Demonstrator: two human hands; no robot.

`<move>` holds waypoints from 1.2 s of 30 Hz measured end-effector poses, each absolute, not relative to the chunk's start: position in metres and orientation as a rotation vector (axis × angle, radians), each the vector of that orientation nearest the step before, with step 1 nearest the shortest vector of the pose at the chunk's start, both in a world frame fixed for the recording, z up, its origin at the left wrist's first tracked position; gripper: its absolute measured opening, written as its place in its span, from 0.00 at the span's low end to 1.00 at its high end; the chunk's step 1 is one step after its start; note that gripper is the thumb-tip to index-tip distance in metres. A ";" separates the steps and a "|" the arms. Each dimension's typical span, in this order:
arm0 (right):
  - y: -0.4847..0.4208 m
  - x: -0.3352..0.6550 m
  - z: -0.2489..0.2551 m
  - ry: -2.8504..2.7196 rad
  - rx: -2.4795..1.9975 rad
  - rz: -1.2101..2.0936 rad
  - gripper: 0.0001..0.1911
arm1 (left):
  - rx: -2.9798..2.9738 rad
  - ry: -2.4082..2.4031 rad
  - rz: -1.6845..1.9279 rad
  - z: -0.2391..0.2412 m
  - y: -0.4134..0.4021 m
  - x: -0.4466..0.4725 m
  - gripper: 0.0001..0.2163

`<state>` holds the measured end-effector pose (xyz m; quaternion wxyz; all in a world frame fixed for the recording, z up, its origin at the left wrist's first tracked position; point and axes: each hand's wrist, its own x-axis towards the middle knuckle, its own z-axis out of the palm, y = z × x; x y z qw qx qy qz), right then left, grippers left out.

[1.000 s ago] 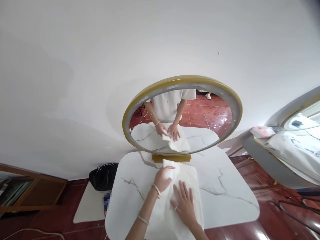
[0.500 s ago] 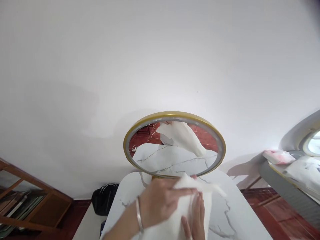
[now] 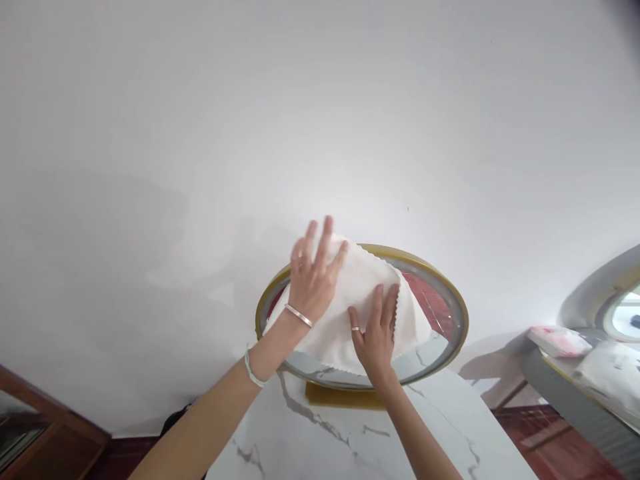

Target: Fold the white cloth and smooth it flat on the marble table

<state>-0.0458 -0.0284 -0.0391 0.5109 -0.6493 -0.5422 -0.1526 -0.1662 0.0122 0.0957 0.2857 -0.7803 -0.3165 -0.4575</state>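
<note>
A white cloth (image 3: 345,313) with a scalloped edge is spread over the face of an oval, gold-rimmed mirror (image 3: 455,293). My left hand (image 3: 314,280), slightly blurred and with a bangle at the wrist, is at the mirror's upper left rim, fingers spread by the cloth's top edge. Lower and to the right, my right hand (image 3: 377,333) lies with fingers stretched out against the cloth, a ring on its thumb side. Part of the mirror's glass stays visible at the right and along the bottom.
The mirror's gold base (image 3: 345,396) stands on a white marble-patterned table (image 3: 320,440) close to a plain wall (image 3: 320,107). At right are another grey table (image 3: 575,400), a pink-and-white packet (image 3: 559,341) and a second mirror (image 3: 625,313). A wooden cabinet (image 3: 65,420) is at lower left.
Both hands have moved up from above the tabletop to the mirror. The bunched cloth is now spread across the glass, and the fingers have stretched out.
</note>
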 end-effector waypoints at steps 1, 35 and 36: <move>-0.028 -0.046 -0.042 -1.292 -1.560 -0.388 0.40 | -2.106 -0.821 -1.210 0.092 0.012 -0.162 0.17; -0.017 0.011 0.000 -1.306 -1.338 -1.143 0.33 | -2.647 -0.735 -1.211 0.128 0.039 -0.127 0.16; -0.015 0.007 0.000 -1.320 -1.335 -1.136 0.31 | -2.606 -0.750 -1.296 0.122 0.041 -0.135 0.17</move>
